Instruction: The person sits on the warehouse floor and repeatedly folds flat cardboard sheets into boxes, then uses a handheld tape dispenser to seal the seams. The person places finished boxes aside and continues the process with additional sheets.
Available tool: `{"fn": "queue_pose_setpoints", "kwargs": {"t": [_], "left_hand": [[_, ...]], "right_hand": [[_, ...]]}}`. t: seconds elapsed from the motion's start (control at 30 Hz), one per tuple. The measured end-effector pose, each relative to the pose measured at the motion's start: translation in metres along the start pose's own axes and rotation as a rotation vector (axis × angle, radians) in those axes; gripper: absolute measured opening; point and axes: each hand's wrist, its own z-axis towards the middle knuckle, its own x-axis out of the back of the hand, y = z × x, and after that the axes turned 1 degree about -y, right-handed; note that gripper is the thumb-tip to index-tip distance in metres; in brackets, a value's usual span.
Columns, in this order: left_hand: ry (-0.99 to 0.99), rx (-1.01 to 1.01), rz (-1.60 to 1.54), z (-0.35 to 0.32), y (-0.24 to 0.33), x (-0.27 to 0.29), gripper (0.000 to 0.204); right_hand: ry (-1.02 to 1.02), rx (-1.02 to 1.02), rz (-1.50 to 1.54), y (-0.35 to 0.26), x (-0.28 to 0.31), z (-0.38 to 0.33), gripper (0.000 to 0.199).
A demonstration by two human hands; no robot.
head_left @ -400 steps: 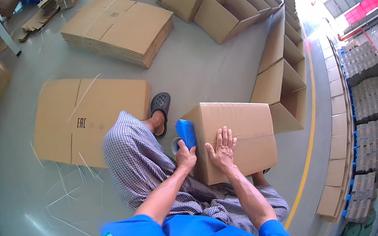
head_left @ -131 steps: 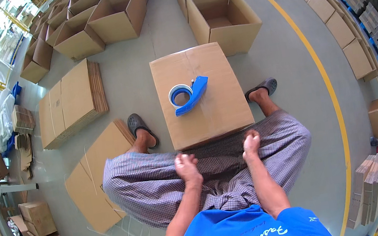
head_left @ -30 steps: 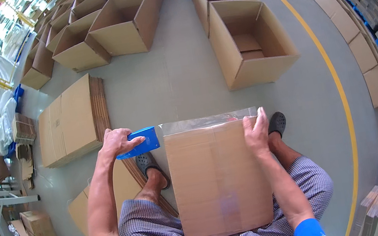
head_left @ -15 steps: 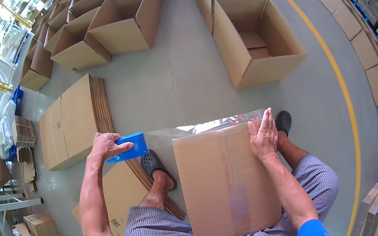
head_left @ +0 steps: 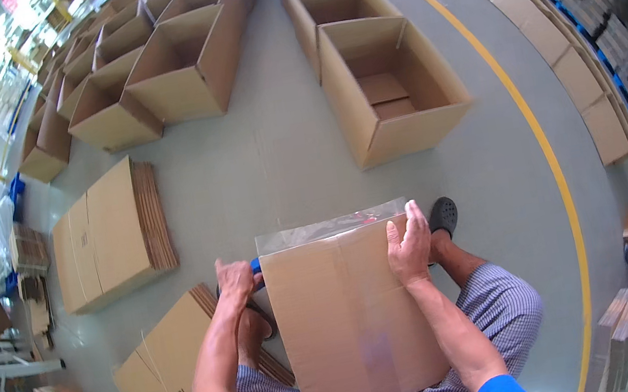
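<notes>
A brown cardboard box (head_left: 349,313) stands between my knees, its broad side facing up at me. Clear tape (head_left: 331,227) runs along the box's far edge and sticks out a little beyond it. By the box's far left corner, my left hand (head_left: 237,278) grips a blue tape dispenser (head_left: 257,273), mostly hidden behind the hand and box. My right hand (head_left: 410,246) lies flat with fingers stretched against the far right corner, next to the end of the tape.
An open carton (head_left: 396,93) stands ahead, with rows of open cartons (head_left: 174,62) at the far left. Stacked flat cardboard (head_left: 103,237) lies left; more flat sheets (head_left: 165,367) lie beside my left leg. A yellow floor line (head_left: 545,151) runs along the right.
My left hand has brought the tape dispenser right and down to the box's left corner. The tape stretched between them now lies along the box edge. My right hand stays at its corner.
</notes>
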Motion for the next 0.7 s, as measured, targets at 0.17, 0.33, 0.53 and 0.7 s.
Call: {"fn": "queue_pose_setpoints", "kwargs": {"t": [0.17, 0.33, 0.53, 0.7], "left_hand": [[0.184, 0.220, -0.076, -0.068, -0.032, 0.048, 0.045], [0.347, 0.078, -0.643, -0.167, -0.004, 0.102, 0.028], [0.134, -0.463, -0.508, -0.227, 0.139, 0.100, 0.027], [0.538, -0.575, -0.746, -0.187, 0.162, 0.149, 0.013]], "right_hand": [[0.011, 0.120, 0.079, -0.010, 0.013, -0.008, 0.031], [-0.113, 0.389, 0.260, -0.025, 0.019, -0.010, 0.019], [-0.196, 0.591, 0.214, -0.029, 0.016, -0.009, 0.028], [-0.332, 0.593, 0.153, -0.021, 0.013, -0.011, 0.043]]}}
